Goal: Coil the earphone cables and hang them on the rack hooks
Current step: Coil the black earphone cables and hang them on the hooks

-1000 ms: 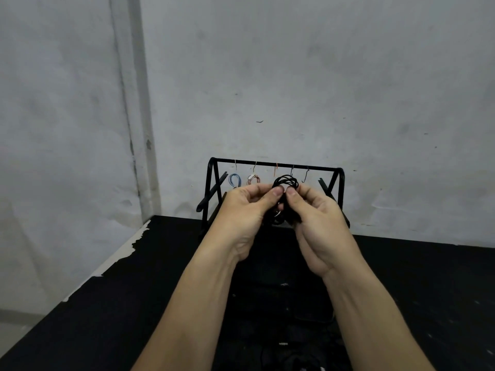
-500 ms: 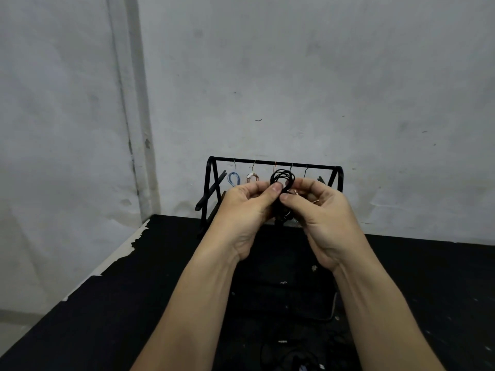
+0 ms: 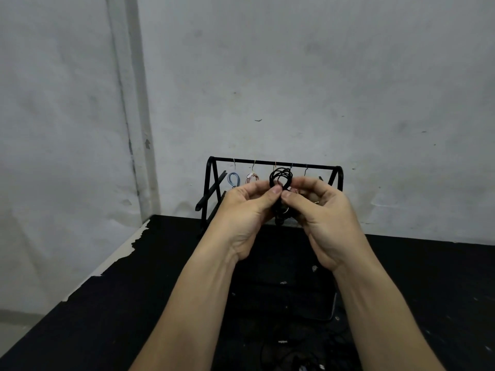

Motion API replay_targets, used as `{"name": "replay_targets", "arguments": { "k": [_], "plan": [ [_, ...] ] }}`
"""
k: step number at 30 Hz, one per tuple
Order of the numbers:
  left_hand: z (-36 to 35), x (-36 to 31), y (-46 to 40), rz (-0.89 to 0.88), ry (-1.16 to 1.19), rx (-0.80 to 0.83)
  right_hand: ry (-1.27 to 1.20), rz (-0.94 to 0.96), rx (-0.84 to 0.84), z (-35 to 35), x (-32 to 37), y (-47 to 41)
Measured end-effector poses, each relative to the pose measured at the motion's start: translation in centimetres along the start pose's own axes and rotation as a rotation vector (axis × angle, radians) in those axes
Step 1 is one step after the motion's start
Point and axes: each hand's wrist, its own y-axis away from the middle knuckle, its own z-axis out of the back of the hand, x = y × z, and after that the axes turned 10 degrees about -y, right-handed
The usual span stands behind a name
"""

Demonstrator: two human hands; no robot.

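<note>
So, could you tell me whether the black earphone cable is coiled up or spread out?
Coiled: the black earphone cable forms a bunch of loops, pinched by the left hand and right hand.

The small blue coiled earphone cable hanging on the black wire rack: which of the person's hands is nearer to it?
Left. The left hand is just below and right of the blue coiled earphone cable; the right hand is farther right, beyond the black coiled cable.

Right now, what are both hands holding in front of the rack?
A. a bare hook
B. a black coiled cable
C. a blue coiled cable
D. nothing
B: the left hand and right hand pinch a black coiled cable before the rack; the blue coil already hangs there.
</note>
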Motion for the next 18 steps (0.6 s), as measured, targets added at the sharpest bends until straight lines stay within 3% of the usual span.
{"name": "replay_targets", "arguments": {
  "k": [11,18],
  "plan": [
    [-0.39,-0.13,0.29,-0.027,-0.054,-0.029,0.194,0.132,-0.058,0.18,-0.2,-0.07],
    [-0.75,-0.41,0.81,-0.067,-0.23,-0.109,0.236,0.163,-0.057,0.13,-0.49,0.12]
  ]
}}
